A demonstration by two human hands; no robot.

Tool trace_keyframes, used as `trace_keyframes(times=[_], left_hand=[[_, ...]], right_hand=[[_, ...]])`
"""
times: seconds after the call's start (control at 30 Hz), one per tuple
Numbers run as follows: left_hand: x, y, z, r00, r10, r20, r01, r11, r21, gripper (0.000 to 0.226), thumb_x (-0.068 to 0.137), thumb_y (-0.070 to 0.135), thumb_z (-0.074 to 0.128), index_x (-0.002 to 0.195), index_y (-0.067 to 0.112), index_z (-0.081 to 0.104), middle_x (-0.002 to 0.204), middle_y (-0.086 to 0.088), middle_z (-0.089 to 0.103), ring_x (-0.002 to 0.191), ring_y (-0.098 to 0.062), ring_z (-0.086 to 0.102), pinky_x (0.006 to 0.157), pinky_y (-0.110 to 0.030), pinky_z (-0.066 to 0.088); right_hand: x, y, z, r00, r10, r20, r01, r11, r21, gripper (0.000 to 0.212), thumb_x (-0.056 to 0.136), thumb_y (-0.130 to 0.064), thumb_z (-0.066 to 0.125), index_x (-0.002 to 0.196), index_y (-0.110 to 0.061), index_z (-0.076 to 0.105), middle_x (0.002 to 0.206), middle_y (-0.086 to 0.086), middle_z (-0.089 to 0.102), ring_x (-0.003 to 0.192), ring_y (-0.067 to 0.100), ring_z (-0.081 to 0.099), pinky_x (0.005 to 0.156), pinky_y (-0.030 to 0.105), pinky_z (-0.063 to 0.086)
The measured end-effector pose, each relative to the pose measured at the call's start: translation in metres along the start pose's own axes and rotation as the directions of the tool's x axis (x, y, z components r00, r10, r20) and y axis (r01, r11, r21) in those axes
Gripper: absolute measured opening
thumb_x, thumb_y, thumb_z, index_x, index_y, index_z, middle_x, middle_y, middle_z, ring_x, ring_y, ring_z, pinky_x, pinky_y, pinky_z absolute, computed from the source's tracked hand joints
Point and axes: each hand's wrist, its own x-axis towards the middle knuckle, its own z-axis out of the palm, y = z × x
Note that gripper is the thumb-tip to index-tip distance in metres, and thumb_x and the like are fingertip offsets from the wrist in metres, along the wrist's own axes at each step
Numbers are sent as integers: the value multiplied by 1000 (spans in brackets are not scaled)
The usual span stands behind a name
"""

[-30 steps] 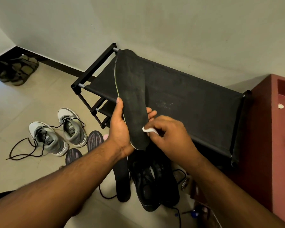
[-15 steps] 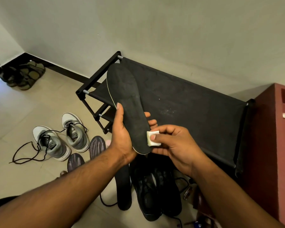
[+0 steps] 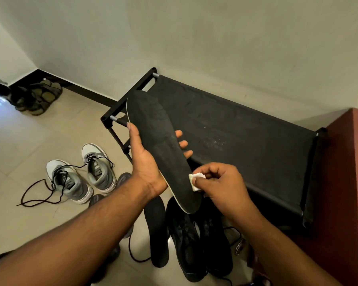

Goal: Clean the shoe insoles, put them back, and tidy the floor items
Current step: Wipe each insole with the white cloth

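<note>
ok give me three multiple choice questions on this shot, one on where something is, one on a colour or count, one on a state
1. Where does the second black insole lie?
A. on the shoe rack
B. on the floor beside the black shoes
C. inside a grey sneaker

2. How many grey sneakers stand on the floor?
A. one
B. two
C. four

3. What is the right hand doing?
A. hanging idle and open
B. gripping a shoelace
C. pinching a white wipe against the held insole

Answers:
1 B, it lies flat on the floor tiles left of the black shoes.
2 B, a pair stands side by side with loose laces.
3 C, its fingers pinch the white wipe at the heel end of the held insole, which the left hand grips.
</note>
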Motion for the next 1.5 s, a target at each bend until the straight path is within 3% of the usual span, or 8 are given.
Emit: trace_keyframes(times=[0.23, 0.43, 0.67, 0.87, 1.0, 1.1, 1.33, 1.5], left_hand=[[0, -20, 0, 1000, -14, -15, 15, 999, 41, 99, 77, 88, 31, 95, 2, 76, 93, -17, 70, 77, -30, 70, 94, -49, 51], [-6, -25, 7, 997, -73, 25, 70, 993, 97, 98, 77, 89, 23, 82, 9, 79, 83, -13, 71, 73, -26, 71, 79, -41, 55], [-7, -31, 5, 996, -83, -13, 84, 993, 87, 97, 78, 87, 28, 83, 5, 78, 85, -16, 71, 73, -29, 70, 92, -50, 51], [-9, -31, 3, 987, -155, 44, 148, 980, 135, 111, 71, 94, 27, 114, 0, 66, 108, -25, 61, 106, -38, 59, 103, -55, 43], [-12, -33, 5, 991, -130, 27, 127, 986, 108, 103, 71, 92, 30, 102, 2, 70, 96, -20, 66, 90, -34, 66, 88, -49, 54], [-15, -36, 6, 990, -140, -10, 140, 983, 120, 99, 72, 89, 31, 96, 2, 71, 88, -18, 68, 79, -30, 68, 74, -40, 59], [-21, -38, 12, 985, -142, 95, 129, 983, 133, 94, 81, 83, 24, 97, 2, 69, 82, -16, 72, 74, -27, 71, 72, -37, 59], [-18, -39, 7, 991, -114, 77, 102, 984, 144, 93, 81, 82, 25, 91, 3, 73, 87, -16, 72, 81, -27, 71, 79, -40, 59]], right_hand=[[-18, 0, 20, 974, -212, 82, 218, 972, -81, 10, 80, -7, 71, 80, -16, 74, 69, 4, 69, 61, 10, 62, 59, 21, 50], [2, 1, -1, 965, -222, -140, 185, 955, -234, 12, 80, -8, 69, 76, -18, 73, 74, -6, 70, 67, 9, 65, 65, 31, 56], [-20, 0, 24, 954, -293, 56, 298, 944, -141, 12, 78, -2, 69, 81, -12, 74, 63, -8, 63, 56, 0, 59, 55, 8, 42], [3, 5, 0, 954, -263, -146, 230, 951, -207, 11, 81, -7, 70, 73, -15, 71, 63, -5, 65, 55, 4, 56, 54, 17, 45], [-2, 7, 9, 947, -301, -110, 273, 938, -213, 9, 81, -7, 70, 75, -13, 72, 65, -4, 65, 58, 8, 59, 55, 21, 48], [-11, 3, 20, 925, -379, 18, 375, 907, -190, 12, 77, 0, 70, 80, -12, 74, 71, -7, 67, 62, 1, 61, 59, 9, 43], [8, 10, -6, 917, -369, -149, 309, 896, -318, 8, 80, -10, 72, 78, -17, 73, 77, -10, 65, 73, 3, 61, 63, 9, 43], [3, 9, 7, 889, -453, -66, 409, 851, -330, 11, 77, -4, 72, 81, -13, 74, 78, -10, 66, 74, 0, 60, 65, 6, 41]])
